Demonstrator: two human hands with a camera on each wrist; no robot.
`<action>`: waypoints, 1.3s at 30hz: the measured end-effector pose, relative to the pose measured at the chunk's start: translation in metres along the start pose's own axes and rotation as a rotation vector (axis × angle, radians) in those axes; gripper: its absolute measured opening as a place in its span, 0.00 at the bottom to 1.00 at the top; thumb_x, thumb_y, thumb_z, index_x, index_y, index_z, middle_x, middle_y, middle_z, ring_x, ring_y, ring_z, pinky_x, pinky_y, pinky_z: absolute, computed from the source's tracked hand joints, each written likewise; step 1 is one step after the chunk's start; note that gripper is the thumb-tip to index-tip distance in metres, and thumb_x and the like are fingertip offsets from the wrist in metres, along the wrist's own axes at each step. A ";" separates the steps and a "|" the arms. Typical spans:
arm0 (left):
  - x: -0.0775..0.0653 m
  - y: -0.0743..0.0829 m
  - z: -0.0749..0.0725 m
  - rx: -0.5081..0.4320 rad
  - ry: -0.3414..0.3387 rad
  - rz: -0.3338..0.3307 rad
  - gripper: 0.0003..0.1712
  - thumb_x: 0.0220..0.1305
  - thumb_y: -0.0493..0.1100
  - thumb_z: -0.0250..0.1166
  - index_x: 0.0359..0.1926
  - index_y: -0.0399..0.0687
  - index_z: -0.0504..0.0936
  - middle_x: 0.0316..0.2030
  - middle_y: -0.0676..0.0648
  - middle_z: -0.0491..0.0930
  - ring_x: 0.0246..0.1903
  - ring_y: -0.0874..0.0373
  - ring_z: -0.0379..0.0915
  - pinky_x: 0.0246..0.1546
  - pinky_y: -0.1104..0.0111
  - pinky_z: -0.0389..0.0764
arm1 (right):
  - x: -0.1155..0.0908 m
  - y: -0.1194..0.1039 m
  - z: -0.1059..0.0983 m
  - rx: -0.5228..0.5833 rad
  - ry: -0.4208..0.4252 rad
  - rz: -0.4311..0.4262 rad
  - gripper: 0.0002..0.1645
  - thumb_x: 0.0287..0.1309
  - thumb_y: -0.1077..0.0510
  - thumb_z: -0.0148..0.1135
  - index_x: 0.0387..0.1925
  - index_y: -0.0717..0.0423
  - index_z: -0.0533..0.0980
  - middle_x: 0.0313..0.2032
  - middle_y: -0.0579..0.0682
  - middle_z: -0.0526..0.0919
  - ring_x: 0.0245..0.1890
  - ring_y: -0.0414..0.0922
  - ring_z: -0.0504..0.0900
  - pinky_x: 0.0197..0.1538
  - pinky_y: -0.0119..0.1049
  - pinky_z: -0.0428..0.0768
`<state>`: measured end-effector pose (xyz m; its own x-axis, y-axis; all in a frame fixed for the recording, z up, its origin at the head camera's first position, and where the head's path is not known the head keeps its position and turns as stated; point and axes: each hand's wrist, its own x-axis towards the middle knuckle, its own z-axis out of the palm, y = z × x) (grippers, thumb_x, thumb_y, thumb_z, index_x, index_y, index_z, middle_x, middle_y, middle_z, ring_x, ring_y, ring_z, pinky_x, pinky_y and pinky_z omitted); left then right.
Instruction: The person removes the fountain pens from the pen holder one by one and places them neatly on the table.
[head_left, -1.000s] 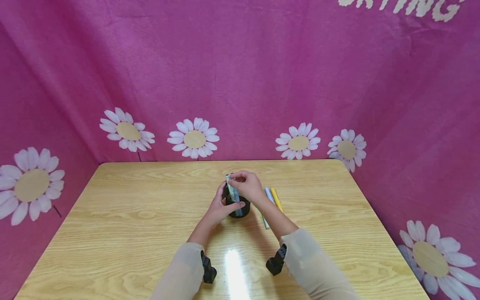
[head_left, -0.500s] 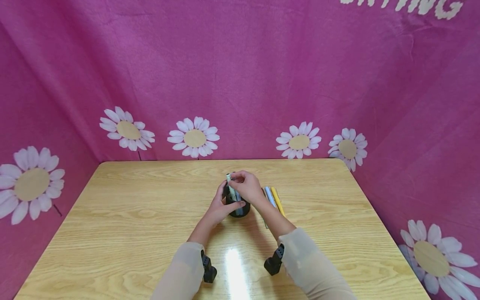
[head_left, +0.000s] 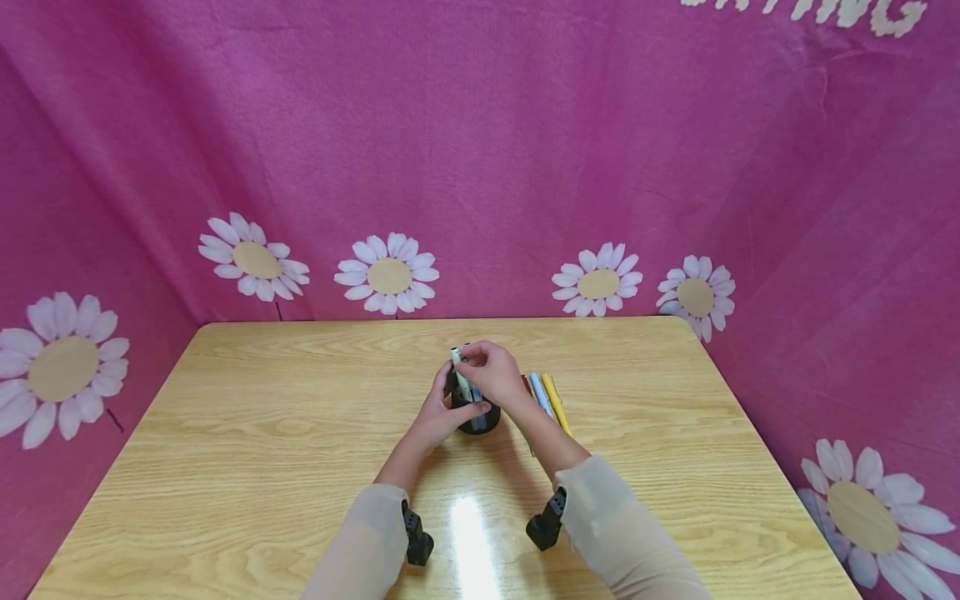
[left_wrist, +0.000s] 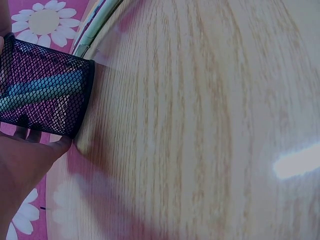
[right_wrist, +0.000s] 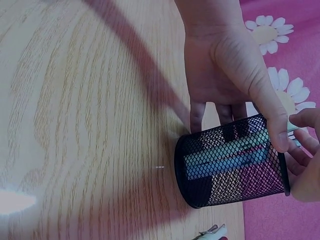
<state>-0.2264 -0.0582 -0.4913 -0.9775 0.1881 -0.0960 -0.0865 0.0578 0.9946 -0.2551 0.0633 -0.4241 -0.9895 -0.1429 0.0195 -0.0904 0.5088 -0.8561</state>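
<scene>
A black mesh pen cup [head_left: 491, 419] stands upright on the table, with light green and blue pens showing through its mesh [right_wrist: 225, 160]. My left hand [head_left: 438, 418] grips the cup from the left, thumb across the near side by the rim and fingers round the far side. Over the cup's mouth, my right hand [head_left: 493, 375] pinches the upper end of a light green marker [head_left: 462, 379] between thumb and fingertips. The marker's lower part is inside the cup. In the right wrist view, my right fingers [right_wrist: 302, 155] are at the rim, partly cut off by the frame edge.
Beside the cup on the right lie a blue pen [head_left: 538, 389], a yellow pen [head_left: 555, 398] and a dark red one [head_left: 527, 382], partly hidden by my right forearm. A pink flowered cloth [head_left: 480, 167] hangs behind the wooden table [head_left: 262, 433].
Both hands keep their places at the cup. My right forearm has shifted slightly left, and the marker's top has moved very little.
</scene>
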 end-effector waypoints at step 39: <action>0.000 -0.001 0.000 0.016 -0.016 0.030 0.54 0.56 0.45 0.69 0.73 0.62 0.42 0.72 0.49 0.48 0.71 0.46 0.43 0.65 0.48 0.59 | -0.003 0.000 0.002 -0.026 -0.061 -0.014 0.13 0.54 0.58 0.65 0.42 0.57 0.79 0.34 0.53 0.83 0.34 0.43 0.79 0.33 0.29 0.75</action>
<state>-0.2267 -0.0586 -0.4926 -0.9764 0.2057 -0.0665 -0.0536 0.0673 0.9963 -0.2520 0.0617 -0.4250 -0.9795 -0.2017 -0.0008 -0.1080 0.5280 -0.8423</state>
